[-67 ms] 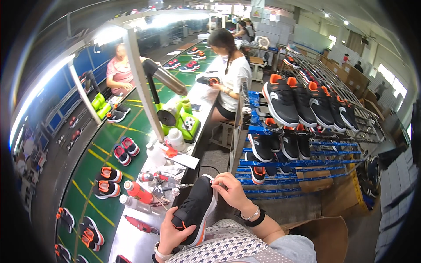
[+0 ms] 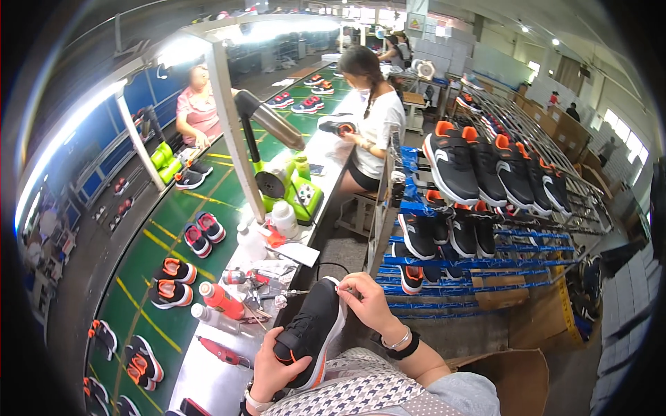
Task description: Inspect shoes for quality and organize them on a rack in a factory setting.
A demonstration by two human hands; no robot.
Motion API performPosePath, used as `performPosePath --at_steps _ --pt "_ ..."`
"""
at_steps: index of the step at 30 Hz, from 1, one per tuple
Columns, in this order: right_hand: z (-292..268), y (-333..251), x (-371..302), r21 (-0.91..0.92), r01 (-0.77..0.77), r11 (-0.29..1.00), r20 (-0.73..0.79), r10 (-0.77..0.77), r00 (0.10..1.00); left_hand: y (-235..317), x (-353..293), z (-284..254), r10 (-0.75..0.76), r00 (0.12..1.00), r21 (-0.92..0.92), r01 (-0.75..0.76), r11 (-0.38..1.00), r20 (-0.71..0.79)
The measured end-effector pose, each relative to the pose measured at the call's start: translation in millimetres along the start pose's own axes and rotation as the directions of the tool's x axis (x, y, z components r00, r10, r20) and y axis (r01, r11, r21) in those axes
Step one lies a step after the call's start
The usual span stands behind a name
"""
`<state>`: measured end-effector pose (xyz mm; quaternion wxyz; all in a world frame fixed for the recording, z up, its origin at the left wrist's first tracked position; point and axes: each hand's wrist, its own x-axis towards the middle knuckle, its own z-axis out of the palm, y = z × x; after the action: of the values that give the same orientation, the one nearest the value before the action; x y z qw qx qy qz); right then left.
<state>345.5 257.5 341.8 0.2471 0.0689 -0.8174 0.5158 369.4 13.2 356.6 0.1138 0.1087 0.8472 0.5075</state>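
Observation:
A black sneaker [image 2: 313,328] with a white and orange sole is held before my body, toe pointing away. My left hand [image 2: 272,366] grips it round the heel and collar, thumb near the opening. At the toe, my right hand [image 2: 365,297] has thumb and forefinger pinched together against the sole's upper edge. Whatever sits between those fingertips is too small to make out. Left of the shoe, the bench [image 2: 208,378] carries a red bottle [image 2: 220,301], a white bottle [image 2: 210,317] and a red hand tool [image 2: 220,351].
A green conveyor [image 2: 154,260] with pairs of sneakers runs along the left. A metal rack [image 2: 472,262] of black sneakers stands at right. Farther up the bench is a green machine [image 2: 286,186]. A co-worker in white [image 2: 378,111] handles a shoe; another [image 2: 199,111] stands across the belt.
The whole view has shifted slightly, with the background now a little farther right. Both hands and the sneaker keep nearly the same pose.

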Motion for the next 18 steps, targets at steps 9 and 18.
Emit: performPosePath --at_steps 9,18 --pt "11 -5 9 0.057 -0.069 0.996 0.037 0.067 0.997 1 -2 -4 0.048 0.998 0.068 -0.045 0.997 -0.037" --pt "6 -5 -3 0.158 -0.136 0.978 0.069 0.127 0.99 -3 1 -5 -0.005 1.0 0.043 0.005 0.999 0.01"
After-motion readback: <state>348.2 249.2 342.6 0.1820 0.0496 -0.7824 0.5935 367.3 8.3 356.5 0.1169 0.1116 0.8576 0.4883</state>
